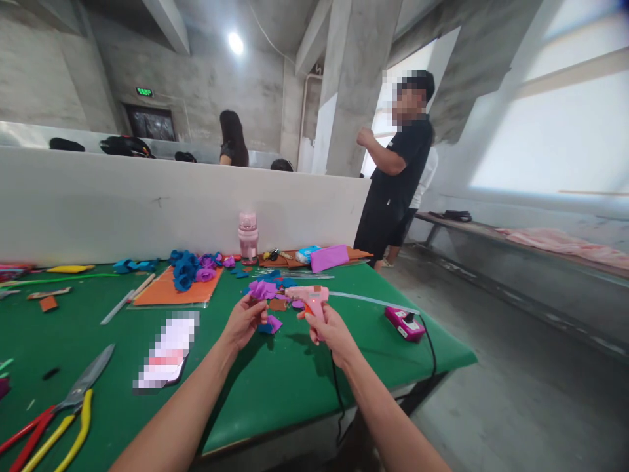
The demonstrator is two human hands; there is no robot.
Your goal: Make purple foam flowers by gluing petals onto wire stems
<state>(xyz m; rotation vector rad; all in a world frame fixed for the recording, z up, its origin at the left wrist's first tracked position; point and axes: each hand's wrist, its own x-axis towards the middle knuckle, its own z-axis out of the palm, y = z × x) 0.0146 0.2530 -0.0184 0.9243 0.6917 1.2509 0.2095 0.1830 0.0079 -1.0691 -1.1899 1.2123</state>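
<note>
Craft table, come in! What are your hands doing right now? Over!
Right hand gripping pink glue gun, nozzle toward left. Left hand pinching purple-and-blue felt flower at the nozzle. Black cord trails off table edge; nothing between the hands.

Both bare forearms reach from the near edge toward the middle of the scene, the left hand (244,322) raised with fingers curled and pinched together, the right hand (328,326) just to its right, wrist bent, fingers wrapped tight in a fist-like grip.
</note>
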